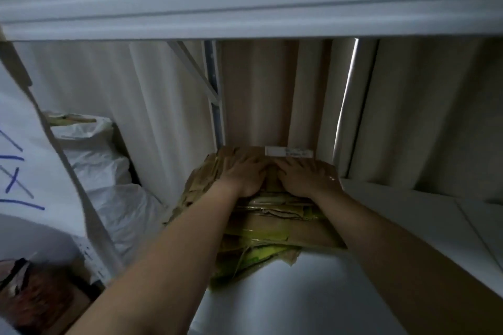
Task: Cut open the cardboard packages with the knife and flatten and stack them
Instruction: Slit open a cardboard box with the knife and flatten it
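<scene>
While both hands press flat, left hand (pixel 246 175) beside right hand (pixel 304 177), fingers spread on top cardboard sheet (pixel 272 155), flattened stack (pixel 272 223) lies on white bench (pixel 285 294) against curtain (pixel 163 103). Stacking seems nearly done; knife not visible, remaining packages unknown.

1. Both hands lay flat, side by side, on a stack of flattened cardboard (pixel 275 215): left hand (pixel 243 175), right hand (pixel 306 178).
2. The stack sat on a white counter (pixel 285 294) against pale curtains (pixel 163 95).
3. White plastic bags (pixel 109 171) lay to the left.
</scene>
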